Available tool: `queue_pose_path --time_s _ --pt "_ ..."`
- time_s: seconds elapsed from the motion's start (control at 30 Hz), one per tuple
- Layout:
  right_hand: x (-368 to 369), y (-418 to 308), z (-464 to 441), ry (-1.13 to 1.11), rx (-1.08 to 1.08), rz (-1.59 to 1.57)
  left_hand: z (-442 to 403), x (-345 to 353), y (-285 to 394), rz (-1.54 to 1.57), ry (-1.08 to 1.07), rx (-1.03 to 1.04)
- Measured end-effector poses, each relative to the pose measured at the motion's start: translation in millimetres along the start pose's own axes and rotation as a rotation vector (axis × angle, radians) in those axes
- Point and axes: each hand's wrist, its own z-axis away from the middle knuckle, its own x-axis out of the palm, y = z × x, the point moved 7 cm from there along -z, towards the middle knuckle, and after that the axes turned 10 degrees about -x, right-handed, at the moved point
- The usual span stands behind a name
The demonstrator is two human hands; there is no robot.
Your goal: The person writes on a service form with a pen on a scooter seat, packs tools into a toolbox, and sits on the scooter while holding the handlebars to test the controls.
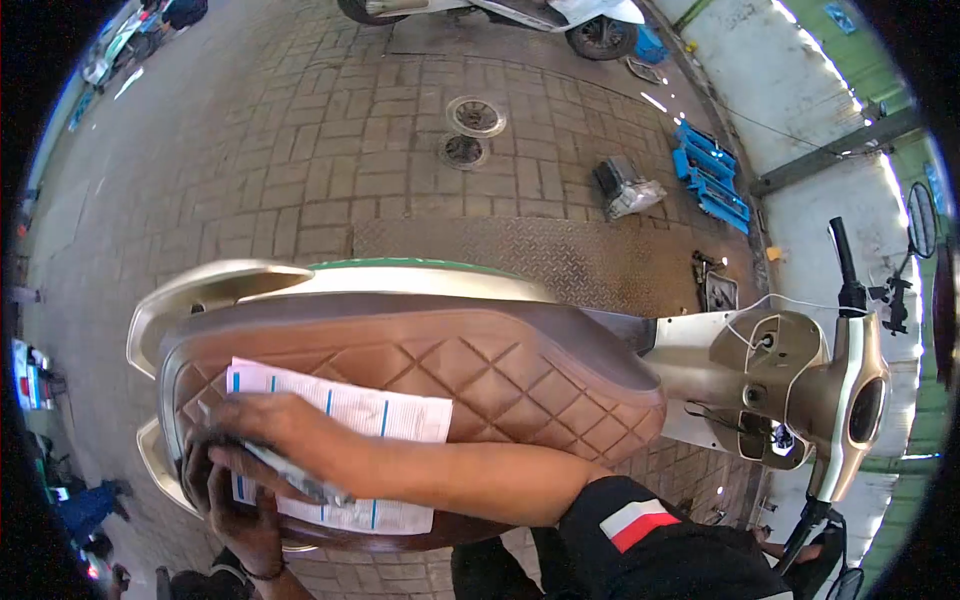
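A brown quilted scooter seat (470, 370) stretches across the view below me. On its left part lies a printed sheet of paper (410, 410) with blue stripes, partly covered by my hands and right forearm. My right hand (265, 430) reaches in from the right, its fingers closed on a grey crumpled cloth (310, 485). Against it from below comes my left hand (235, 510), dark-smudged, its fingers curled at the same cloth. Both hands meet over the seat's left end, and the cloth's upper part is hidden between them.
The scooter's handlebar (850, 390) and opened front panels are at right, with a loose white cable. Beyond stand a blue toolbox (710, 175), a grey part in plastic (630, 188), a metal floor plate (560, 260) and a white scooter (590, 15). Another person (90, 510) is at far left.
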Motion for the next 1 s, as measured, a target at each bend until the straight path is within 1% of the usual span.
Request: queue_pose_path --time_s 0.07,0.13,0.17,0.2,0.23,0.27,0.3,0.33,0.37,0.43,0.47,0.5,0.53,0.6,0.67,0.7,0.73,0.77,0.8,0.83,0.87,0.93,0.97,1.0 --pt "-6.4 -5.7 1.2 -0.006 0.037 -0.066 6.6 2.3 -4.6 0.156 0.105 -0.151" --pt "-12.9 9.5 11.0 0.112 0.148 -0.301 13.7 3.7 6.3 0.187 0.17 -0.222" --pt "-19.7 11.9 12.9 0.148 0.234 -0.219 14.1 8.2 8.9 0.267 0.199 -0.251" --pt "-26.0 12.7 16.0 0.179 0.324 -0.14 19.3 14.3 4.2 0.422 0.196 -0.392" --pt "-32.5 12.6 20.0 0.206 0.416 -0.07 23.2 15.5 -4.1 0.49 0.227 -0.444" --pt "-37.0 17.0 25.7 0.329 0.462 -0.144 26.2 16.4 -5.4 0.545 0.221 -0.571" --pt "-42.2 20.8 31.8 0.459 0.497 -0.219 29.0 15.2 -7.2 0.371 0.244 -0.491" --pt "-46.4 14.7 25.1 0.494 0.485 -0.274 28.1 14.7 3.5 0.495 0.248 -0.573" --pt "-51.2 9.7 18.0 0.529 0.471 -0.33 27.7 9.0 7.3 0.386 0.274 -0.543" --pt "-55.0 11.0 14.9 0.52 0.396 -0.4 25.1 -0.2 13.5 0.16 0.336 -0.491" --pt "-55.9 12.0 16.0 0.516 0.339 -0.43 28.4 0.4 10.8 0.153 0.358 -0.517" --pt "-55.9 12.8 14.1 0.543 0.338 -0.415 31.4 1.2 7.9 0.146 0.378 -0.543" --pt "-56.9 12.7 12.9 0.572 0.335 -0.394 34.5 2.8 3.4 0.17 0.405 -0.519" --pt "-55.9 18.3 15.1 0.559 0.339 -0.419 41.7 4.5 1.5 0.195 0.441 -0.502" --pt "-60.0 18.8 17.1 0.563 0.337 -0.294 46.0 9.1 1.0 0.343 0.423 -0.542" --pt "-57.6 13.6 13.0 0.47 0.24 -0.254 49.1 10.8 0.1 0.414 0.423 -0.563" --pt "-54.1 12.4 13.6 0.45 0.248 -0.251 52.5 12.6 -0.6 0.485 0.425 -0.583" --pt "-48.2 5.1 10.2 0.365 0.204 -0.16 53.8 15.5 -1.0 0.518 0.387 -0.586" --pt "-42.8 -2.1 7.9 0.282 0.163 -0.066 49.0 11.2 2.9 0.447 0.392 -0.494" --pt "-40.1 -4.0 6.8 0.269 0.176 -0.038 44.8 7.3 6.9 0.376 0.4 -0.401" --pt "-39.7 -1.5 9.2 0.254 0.183 -0.028 45.1 7.4 6.8 0.39 0.404 -0.414" --pt "-41.7 -5.0 6.4 0.223 0.042 0.149 43.0 8.0 9.4 0.293 0.4 -0.412" --pt "-40.7 -5.1 5.0 0.214 0.037 0.158 42.8 8.7 9.8 0.283 0.439 -0.352" --pt "-39.1 -2.8 5.1 0.204 0.077 0.132 43.5 9.1 8.5 0.295 0.444 -0.356"
